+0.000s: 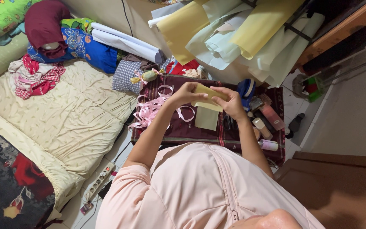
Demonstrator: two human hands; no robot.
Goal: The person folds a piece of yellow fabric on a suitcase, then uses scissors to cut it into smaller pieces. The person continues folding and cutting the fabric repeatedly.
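Observation:
Both my hands hold a small folded piece of yellow paper (pixel 208 94) above a dark maroon woven cloth (pixel 183 129). My left hand (pixel 186 94) grips its left end and my right hand (pixel 233 104) pinches its right end. A second yellow-green paper piece (pixel 206 118) lies flat on the cloth just below the held one. A tangle of pink ribbon (pixel 151 111) lies on the cloth to the left of my left hand.
Small bottles and tubes (pixel 264 123) and a blue roll (pixel 245 90) sit right of my hands. Large yellow and pale green paper sheets (pixel 234 34) lean behind. A cream mattress (pixel 60 114) with clothes lies left; a power strip (pixel 99 180) is on the floor. Brown wooden furniture (pixel 339 186) stands right.

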